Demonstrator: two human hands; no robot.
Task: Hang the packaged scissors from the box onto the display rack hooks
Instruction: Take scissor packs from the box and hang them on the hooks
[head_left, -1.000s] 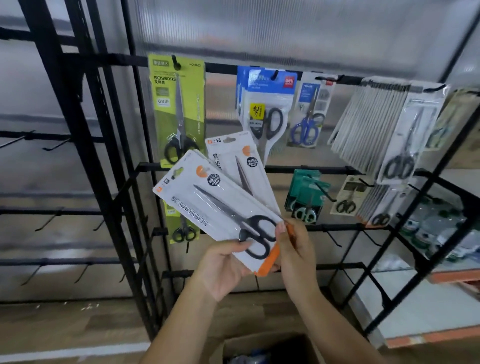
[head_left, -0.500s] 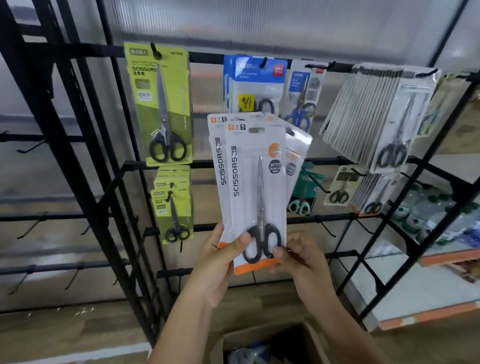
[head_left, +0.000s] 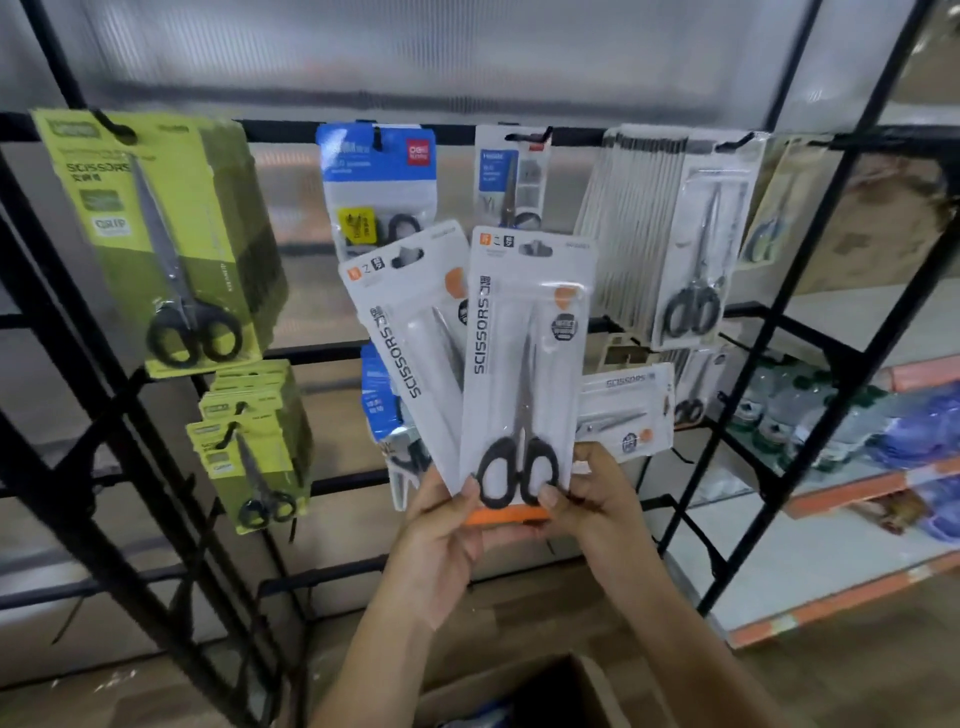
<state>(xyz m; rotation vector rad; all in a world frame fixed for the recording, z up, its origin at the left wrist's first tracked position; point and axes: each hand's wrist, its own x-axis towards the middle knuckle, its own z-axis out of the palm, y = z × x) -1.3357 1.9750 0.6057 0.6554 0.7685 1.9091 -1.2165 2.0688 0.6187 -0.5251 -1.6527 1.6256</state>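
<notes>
While we hold the white scissors packs (head_left: 524, 374) fanned in front of the display rack (head_left: 769, 332), none of them is on a hook yet. Our left hand (head_left: 441, 540) and right hand (head_left: 592, 499) pinch their lower edges. Below the packs, the box (head_left: 545, 691) seems not emptied; much hanging remains.

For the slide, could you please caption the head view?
Both hands fan white scissor packs before the display rack.

Two bare forearms, left hand (head_left: 441, 540), right hand (head_left: 597, 504), no sleeves
</notes>
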